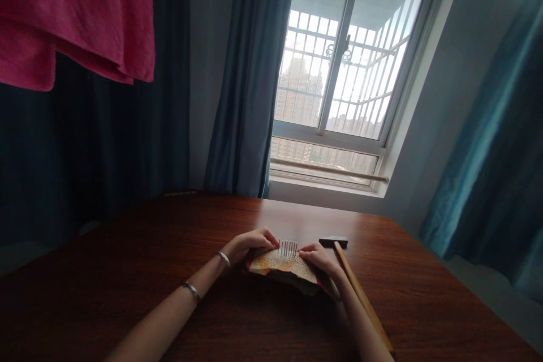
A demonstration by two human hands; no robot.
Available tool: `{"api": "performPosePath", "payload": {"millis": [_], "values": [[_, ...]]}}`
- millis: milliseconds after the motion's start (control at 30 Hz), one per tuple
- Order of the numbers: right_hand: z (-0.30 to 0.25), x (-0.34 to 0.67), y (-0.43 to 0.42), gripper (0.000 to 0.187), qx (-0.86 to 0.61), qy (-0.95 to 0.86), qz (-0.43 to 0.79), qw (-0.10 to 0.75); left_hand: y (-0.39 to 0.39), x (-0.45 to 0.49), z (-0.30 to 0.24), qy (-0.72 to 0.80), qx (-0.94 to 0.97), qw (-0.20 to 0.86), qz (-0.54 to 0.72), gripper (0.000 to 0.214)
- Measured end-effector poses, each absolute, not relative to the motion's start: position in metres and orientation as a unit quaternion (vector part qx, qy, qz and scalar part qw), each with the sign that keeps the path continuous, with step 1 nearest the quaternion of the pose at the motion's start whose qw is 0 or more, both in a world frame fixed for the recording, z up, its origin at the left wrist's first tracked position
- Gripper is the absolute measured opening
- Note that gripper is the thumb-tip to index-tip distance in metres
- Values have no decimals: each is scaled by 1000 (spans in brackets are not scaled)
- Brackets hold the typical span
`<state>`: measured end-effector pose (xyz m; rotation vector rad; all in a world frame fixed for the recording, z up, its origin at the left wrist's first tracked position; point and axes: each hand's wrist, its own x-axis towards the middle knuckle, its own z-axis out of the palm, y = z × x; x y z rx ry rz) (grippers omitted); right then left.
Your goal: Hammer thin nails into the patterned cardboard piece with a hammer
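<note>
A curved, pale slab [280, 263], covered in small dark dots and with a rough lower edge, lies at the middle of the table; it looks like wood, but I cannot be sure. Several nails [288, 248] stand upright in a row along its upper part. My left hand [261, 238] is closed on the slab's left side, its fingertips close to the leftmost nail. On the right side, my right hand [321, 258] grips the slab with fingertips near the other end of the row. Just beyond that hand lies a hammer [358, 288], its handle running beside my right forearm.
The brown wooden table [203, 317] extends toward a barred window [335, 68]. Blue curtains [241, 96] hang at both sides. A pink towel [93, 17] hangs at upper left. A thin object [180, 193] lies at the table's far left edge.
</note>
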<state>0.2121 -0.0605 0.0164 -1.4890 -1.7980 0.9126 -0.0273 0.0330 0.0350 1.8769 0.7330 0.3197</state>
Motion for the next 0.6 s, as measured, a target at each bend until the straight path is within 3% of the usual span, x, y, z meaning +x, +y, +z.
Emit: {"api": "performPosePath", "payload": {"millis": [600], "values": [[24,210,-68,39,-539,-709,287,351,31,-36,45,300,788,517,147,34]]}}
